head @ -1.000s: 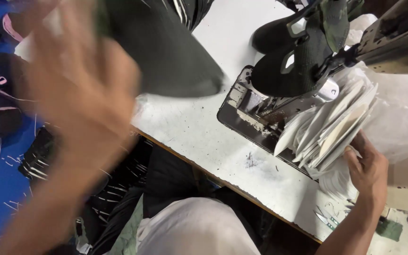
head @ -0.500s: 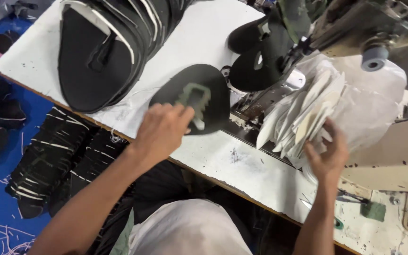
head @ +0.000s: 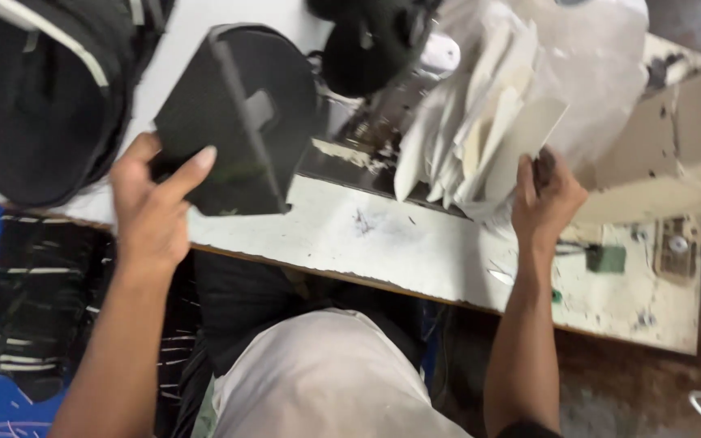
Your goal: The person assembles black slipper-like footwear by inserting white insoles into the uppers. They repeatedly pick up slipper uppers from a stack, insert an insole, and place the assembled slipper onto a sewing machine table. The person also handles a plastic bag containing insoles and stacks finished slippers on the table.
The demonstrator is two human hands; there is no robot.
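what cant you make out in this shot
Head view only:
- Black stack: cut off by the top and left edges.
- Sewing machine: needle area hidden behind white pieces.
- Right hand: fingertips hidden among those pieces.
- Black piece in the left hand: motion blur hides its detail.

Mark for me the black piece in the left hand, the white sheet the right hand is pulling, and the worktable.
black piece (head: 241, 122), head view, on its flat middle face.
white sheet (head: 521, 142), head view, on its lower half above the thumb.
worktable (head: 415, 251), head view, on a bare patch near the front edge.
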